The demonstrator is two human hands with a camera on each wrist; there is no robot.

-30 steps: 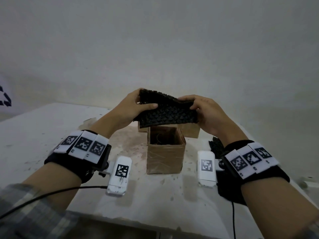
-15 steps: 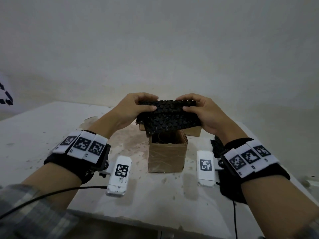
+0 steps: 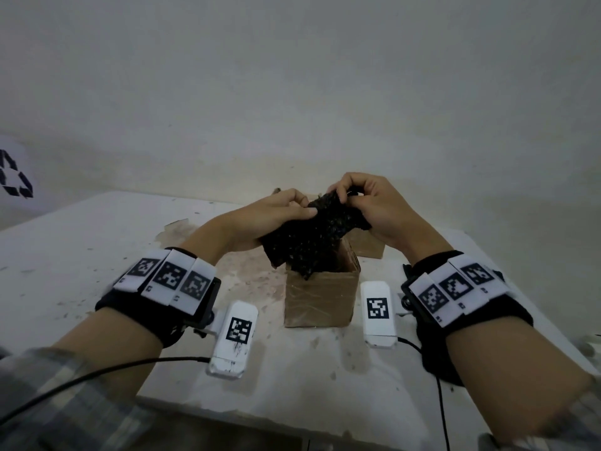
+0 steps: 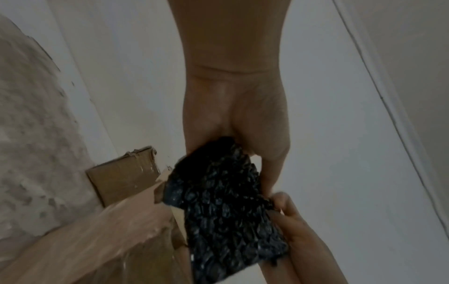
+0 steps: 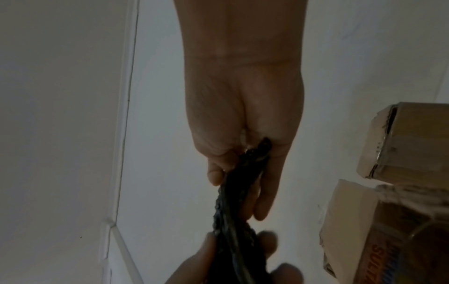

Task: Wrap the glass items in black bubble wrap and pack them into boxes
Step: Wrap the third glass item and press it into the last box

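A folded sheet of black bubble wrap (image 3: pixel 309 242) hangs upright over an open brown cardboard box (image 3: pixel 320 297), its lower corner dipping into the opening. My left hand (image 3: pixel 302 205) pinches its upper left edge and my right hand (image 3: pixel 349 196) pinches the top. In the left wrist view the wrap (image 4: pixel 226 201) shows broadside between my left hand (image 4: pixel 233 124) and my right hand's fingertips (image 4: pixel 286 207). The right wrist view shows the wrap (image 5: pixel 233 192) edge-on and thin under my right hand (image 5: pixel 243 146). No glass item is plainly visible.
A second cardboard box (image 3: pixel 367 247) stands just behind the first, also seen in the right wrist view (image 5: pixel 408 142). Both sit on a stained white table (image 3: pixel 97 242) against a pale wall. The table's near edge runs close under my forearms.
The wrap was held flat and level above the box; now it is turned upright and bunched, with its lower end lowered into the box. My hands have come closer together.
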